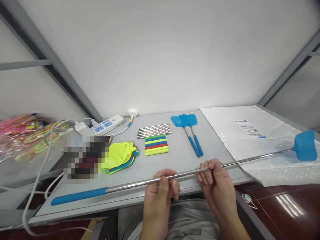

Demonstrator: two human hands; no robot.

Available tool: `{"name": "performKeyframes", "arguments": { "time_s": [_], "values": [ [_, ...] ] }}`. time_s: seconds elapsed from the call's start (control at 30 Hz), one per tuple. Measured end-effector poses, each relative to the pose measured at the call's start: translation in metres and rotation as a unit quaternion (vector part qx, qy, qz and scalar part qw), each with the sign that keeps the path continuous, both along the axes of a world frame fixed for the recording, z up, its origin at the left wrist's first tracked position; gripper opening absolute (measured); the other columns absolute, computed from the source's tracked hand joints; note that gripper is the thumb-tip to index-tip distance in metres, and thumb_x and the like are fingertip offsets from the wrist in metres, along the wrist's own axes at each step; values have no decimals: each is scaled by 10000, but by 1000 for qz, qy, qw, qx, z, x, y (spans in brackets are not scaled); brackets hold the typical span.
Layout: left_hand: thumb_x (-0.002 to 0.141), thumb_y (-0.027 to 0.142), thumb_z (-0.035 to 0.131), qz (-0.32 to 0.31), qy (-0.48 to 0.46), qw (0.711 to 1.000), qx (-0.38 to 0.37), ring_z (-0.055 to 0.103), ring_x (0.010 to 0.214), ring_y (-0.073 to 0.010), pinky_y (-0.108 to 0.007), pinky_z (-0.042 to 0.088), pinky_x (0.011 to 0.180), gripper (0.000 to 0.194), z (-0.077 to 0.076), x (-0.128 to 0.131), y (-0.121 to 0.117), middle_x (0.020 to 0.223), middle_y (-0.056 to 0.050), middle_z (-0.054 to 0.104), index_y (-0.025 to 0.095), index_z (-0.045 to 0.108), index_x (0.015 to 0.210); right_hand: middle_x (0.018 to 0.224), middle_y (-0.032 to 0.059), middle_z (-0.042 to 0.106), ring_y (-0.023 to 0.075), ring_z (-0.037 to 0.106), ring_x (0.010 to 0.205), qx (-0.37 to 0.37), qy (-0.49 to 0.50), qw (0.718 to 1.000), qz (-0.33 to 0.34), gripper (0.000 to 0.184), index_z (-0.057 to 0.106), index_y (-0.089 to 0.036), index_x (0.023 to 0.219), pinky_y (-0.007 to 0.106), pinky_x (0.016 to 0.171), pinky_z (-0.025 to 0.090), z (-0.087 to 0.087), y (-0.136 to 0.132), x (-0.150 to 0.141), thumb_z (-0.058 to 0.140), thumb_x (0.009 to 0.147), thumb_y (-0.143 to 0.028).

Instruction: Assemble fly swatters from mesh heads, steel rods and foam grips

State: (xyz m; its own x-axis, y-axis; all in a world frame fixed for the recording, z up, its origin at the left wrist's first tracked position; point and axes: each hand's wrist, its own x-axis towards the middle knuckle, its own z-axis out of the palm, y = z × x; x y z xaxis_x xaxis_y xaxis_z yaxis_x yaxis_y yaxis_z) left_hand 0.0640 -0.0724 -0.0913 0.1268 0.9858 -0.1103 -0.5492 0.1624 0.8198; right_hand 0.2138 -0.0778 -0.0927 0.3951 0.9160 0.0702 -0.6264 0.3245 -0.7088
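Both hands, L (160, 193) & R (216, 185), gripping the extended blue swatter (186, 173) mid-rod btw, handle off to the left along bench (127, 166) front edge, head out right.

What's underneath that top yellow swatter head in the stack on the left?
Below the top yellow swatter head, blue edges, red edges and green edges peek out. Most of those layers is covered, so I can't tell how many there are.

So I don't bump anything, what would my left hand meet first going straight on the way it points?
Beyond the metal rod it holds, your left hand would probably cross bare tabletop and meet the nearest yellow tube by its right end, though depth is unclear.
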Motion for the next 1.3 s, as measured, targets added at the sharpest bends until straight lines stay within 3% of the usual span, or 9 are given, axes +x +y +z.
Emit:
{"name": "performKeyframes", "arguments": {
  "time_s": [0.1, 0.27, 0.37, 0.7, 0.97, 1.13, 1.3],
  "values": [
    [837, 531, 675, 29, -20, 999, -19, 470, 565, -108, -269, 440, 625, 400, 4, -3, 1, 564, 19, 488, 148, 706, 951, 543, -56, 343, 100, 332, 538, -1, -16, 1000, 9, 265, 605, -210, 789, 247, 560, 342, -4, -2, 3, 531, 972, -388],
    [830, 483, 707, 220, -61, 974, 5, 359, 525, -64, -225, 457, 619, 336, 13, -37, 20, 561, 65, 368, 150, 696, 873, 540, -54, 340, 105, 341, 545, 26, -39, 996, -74, 259, 592, -203, 776, 251, 564, 350, 0, 0, 18, 525, 981, -347],
    [817, 422, 742, 274, -54, 959, 47, 342, 536, -59, -186, 437, 585, 281, 15, -50, 27, 591, 64, 367, 150, 679, 839, 538, -57, 329, 103, 323, 533, 16, -33, 997, -72, 265, 582, -201, 771, 246, 547, 344, 3, 0, 21, 528, 980, -355],
    [833, 432, 725, 197, -63, 978, 32, 309, 463, -55, -222, 448, 595, 255, 13, -39, 19, 455, 101, 291, 185, 675, 868, 536, -63, 324, 99, 331, 530, 35, -29, 994, -96, 252, 555, -205, 762, 233, 545, 359, 7, -2, 31, 543, 976, -339],
    [821, 469, 724, 53, -45, 998, 11, 251, 460, -55, -249, 390, 598, 312, 5, -9, -1, 429, 105, 269, 169, 697, 901, 519, -51, 343, 115, 354, 546, 56, -65, 996, 21, 255, 604, -229, 799, 252, 539, 346, -2, -7, -1, 522, 975, -395],
    [822, 487, 715, 62, -47, 997, 16, 244, 457, -55, -239, 387, 584, 318, 5, -4, -2, 424, 103, 265, 179, 696, 895, 513, -59, 323, 110, 350, 541, 50, -60, 997, 28, 249, 616, -232, 805, 246, 537, 343, -6, -10, -8, 522, 976, -387],
    [790, 459, 758, 154, -59, 986, -30, 308, 465, -44, -215, 453, 606, 313, 9, -20, 8, 458, 100, 275, 158, 687, 837, 537, -64, 370, 78, 364, 512, 16, -67, 996, 64, 190, 665, -216, 864, 235, 539, 362, -13, -7, -5, 612, 929, -386]
  ]
}}
